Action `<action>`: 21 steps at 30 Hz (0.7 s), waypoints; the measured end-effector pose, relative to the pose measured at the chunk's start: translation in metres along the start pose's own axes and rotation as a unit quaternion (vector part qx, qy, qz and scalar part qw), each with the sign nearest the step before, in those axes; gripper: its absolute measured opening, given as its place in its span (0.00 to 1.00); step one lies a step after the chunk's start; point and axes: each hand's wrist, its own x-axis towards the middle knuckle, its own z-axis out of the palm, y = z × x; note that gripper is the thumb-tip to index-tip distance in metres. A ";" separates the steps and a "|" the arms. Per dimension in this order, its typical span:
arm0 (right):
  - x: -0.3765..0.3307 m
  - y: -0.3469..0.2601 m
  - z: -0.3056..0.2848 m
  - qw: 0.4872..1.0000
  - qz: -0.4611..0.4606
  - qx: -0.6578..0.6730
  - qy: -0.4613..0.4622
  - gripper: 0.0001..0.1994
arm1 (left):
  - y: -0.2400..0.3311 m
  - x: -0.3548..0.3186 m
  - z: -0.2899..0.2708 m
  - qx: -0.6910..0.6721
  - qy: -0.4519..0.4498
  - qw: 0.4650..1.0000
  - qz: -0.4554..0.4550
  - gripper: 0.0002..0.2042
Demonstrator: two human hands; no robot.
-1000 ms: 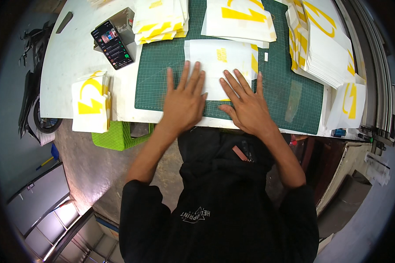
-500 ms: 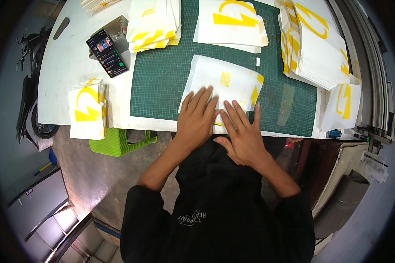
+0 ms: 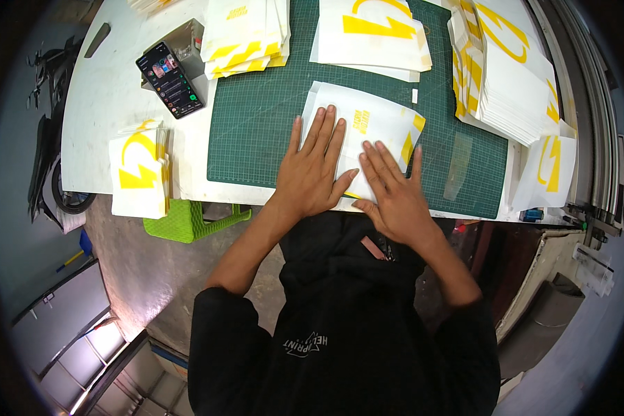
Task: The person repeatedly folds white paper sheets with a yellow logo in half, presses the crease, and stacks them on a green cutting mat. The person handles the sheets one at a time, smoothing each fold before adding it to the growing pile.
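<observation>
A white paper bag [image 3: 388, 114] with yellow print lies flat on the green cutting mat [image 3: 253, 132], close to the table's front edge. My left hand [image 3: 310, 163] rests on its left part, fingers stretched out and thumb apart. Flat on the bag's near right part is my right hand [image 3: 394, 194], its fingers spread and its thumb toward the edge. Neither hand grips anything. The palms and fingers cover much of the bag's near side. Beyond it, more white and yellow paper bags [image 3: 374, 48] lie stacked on the mat.
Stacks of similar bags stand at the far left [image 3: 246, 35], left front [image 3: 139, 170] and right [image 3: 509, 90]. A phone [image 3: 170, 80] leans on a grey box [image 3: 191, 45]. A green stool [image 3: 170, 225] is below the table's front edge.
My left hand has slid farther up the bag, away from me. My right hand has shifted slightly right, still on the bag. The view has moved a little.
</observation>
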 end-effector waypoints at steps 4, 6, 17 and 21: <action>0.016 0.019 -0.005 0.999 0.000 -0.034 0.028 0.38 | 0.000 0.002 0.000 -0.014 0.001 1.000 -0.003 0.41; 0.026 0.030 -0.004 0.998 0.005 -0.051 0.045 0.38 | -0.001 0.006 -0.005 -0.015 -0.009 1.000 0.005 0.42; 0.041 0.053 -0.010 0.997 0.016 -0.071 0.029 0.37 | -0.018 0.012 0.003 0.038 -0.013 0.999 0.034 0.43; 0.045 0.062 -0.011 0.996 0.020 -0.075 0.043 0.37 | -0.022 0.020 -0.006 0.049 -0.019 0.997 0.054 0.44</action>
